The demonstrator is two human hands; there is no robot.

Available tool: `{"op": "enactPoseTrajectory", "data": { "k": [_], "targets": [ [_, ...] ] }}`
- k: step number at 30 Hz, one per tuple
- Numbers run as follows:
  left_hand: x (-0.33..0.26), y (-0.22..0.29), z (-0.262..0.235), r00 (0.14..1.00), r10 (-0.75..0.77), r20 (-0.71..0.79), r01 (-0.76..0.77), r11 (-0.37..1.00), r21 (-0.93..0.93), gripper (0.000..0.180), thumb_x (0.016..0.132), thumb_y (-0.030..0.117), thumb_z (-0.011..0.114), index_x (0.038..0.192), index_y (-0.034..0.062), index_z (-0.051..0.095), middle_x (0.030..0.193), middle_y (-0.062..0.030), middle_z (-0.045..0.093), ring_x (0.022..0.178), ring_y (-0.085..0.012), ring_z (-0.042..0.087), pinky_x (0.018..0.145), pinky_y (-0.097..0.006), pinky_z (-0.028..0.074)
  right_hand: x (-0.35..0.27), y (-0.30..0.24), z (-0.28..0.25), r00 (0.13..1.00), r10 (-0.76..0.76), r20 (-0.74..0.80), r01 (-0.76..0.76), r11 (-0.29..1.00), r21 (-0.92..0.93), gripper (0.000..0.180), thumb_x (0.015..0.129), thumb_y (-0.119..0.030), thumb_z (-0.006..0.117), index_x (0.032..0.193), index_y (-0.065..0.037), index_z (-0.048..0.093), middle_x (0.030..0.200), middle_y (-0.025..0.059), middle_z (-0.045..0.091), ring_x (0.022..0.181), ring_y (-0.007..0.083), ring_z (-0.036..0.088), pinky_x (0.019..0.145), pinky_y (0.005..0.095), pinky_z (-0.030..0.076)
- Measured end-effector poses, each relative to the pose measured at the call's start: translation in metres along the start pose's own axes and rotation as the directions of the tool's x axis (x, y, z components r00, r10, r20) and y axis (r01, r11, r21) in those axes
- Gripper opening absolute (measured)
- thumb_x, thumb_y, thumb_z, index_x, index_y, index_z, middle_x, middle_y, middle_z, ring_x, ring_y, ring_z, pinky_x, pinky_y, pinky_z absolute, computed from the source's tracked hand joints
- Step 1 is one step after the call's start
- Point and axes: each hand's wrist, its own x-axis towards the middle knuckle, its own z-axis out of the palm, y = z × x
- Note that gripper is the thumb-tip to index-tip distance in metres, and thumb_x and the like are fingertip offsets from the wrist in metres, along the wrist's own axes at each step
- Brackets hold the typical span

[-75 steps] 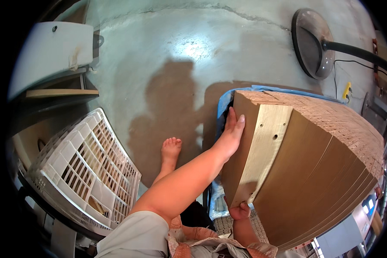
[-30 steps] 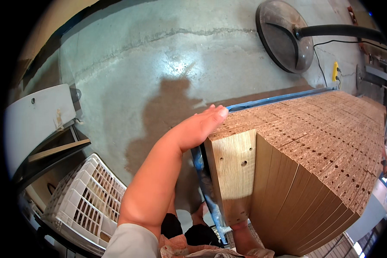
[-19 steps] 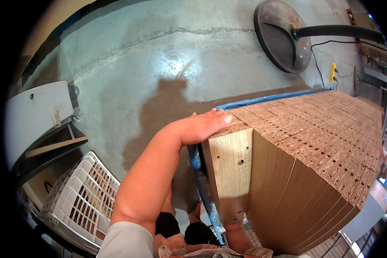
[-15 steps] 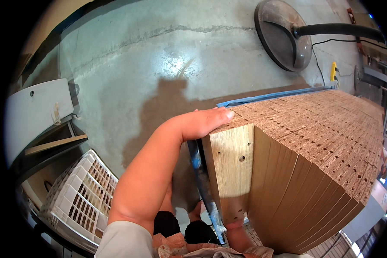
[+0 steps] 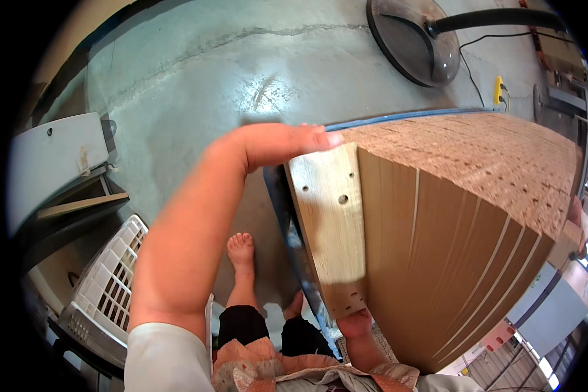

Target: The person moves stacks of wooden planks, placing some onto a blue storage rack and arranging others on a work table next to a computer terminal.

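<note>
From my distant seat I watch the left hand laid over the upper end of a pale board, its thumb on the top edge and most of its fingers hidden; I cannot tell whether it is clamped there. At the board's lower end I find the right hand, touching from underneath, its fingers partly covered, so I cannot tell that grip either. The board, drilled with holes, stands between the two hands, against a stack of brown boards that fans out to their right.

For containers, I see a slotted white crate well to the left of and below the left hand, tilted and partly behind the forearm; its slots show dark, and I cannot make out any contents. Above the crate, also left of that hand, I see a dark unit with a light wooden shelf. Beyond the left hand, up and to the right, sits a round base with a black tube, near a yellow power strip.
</note>
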Motion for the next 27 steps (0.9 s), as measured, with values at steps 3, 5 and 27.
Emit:
{"op": "enactPoseTrajectory", "data": {
  "k": [3,5,27],
  "targets": [
    [0.003,0.01,-0.001,0.994,-0.041,0.101,0.022,0.983,0.18,0.092,0.07,0.043,0.072,0.141,0.0033,0.029,0.143,-0.0157,0.034,0.134,-0.023,0.026,0.109,-0.035,0.02,-0.022,0.005,-0.002,0.996,0.01,0.089,-0.013,1.0,0.024,0.072,0.081,-0.038,0.051,0.143,-0.012,0.024,0.148,0.0066,0.025,0.137,0.027,0.02,0.111,0.047,0.014],
    [0.004,0.018,0.0,0.981,-0.094,0.167,0.052,0.969,0.242,0.091,0.068,0.034,0.075,0.141,0.0031,0.029,0.14,-0.0137,0.039,0.131,-0.0216,0.032,0.107,-0.035,0.023,-0.018,0.013,-0.015,0.986,-0.008,0.169,0.009,1.0,-0.002,0.071,0.081,-0.037,0.053,0.142,-0.012,0.027,0.146,0.0074,0.029,0.136,0.0265,0.024,0.109,0.0471,0.019],
    [0.015,0.017,0.01,0.983,-0.179,-0.034,0.182,0.967,0.176,0.07,0.067,0.016,0.069,0.133,0.0109,0.047,0.117,-0.0072,0.059,0.115,-0.0218,0.047,0.102,-0.036,0.027,0.019,0.027,0.003,0.999,-0.042,0.004,0.041,0.985,0.166,0.066,0.075,-0.026,0.072,0.131,-0.008,0.043,0.13,0.008,0.049,0.121,0.0289,0.044,0.103,0.0441,0.033]
  ]
}}
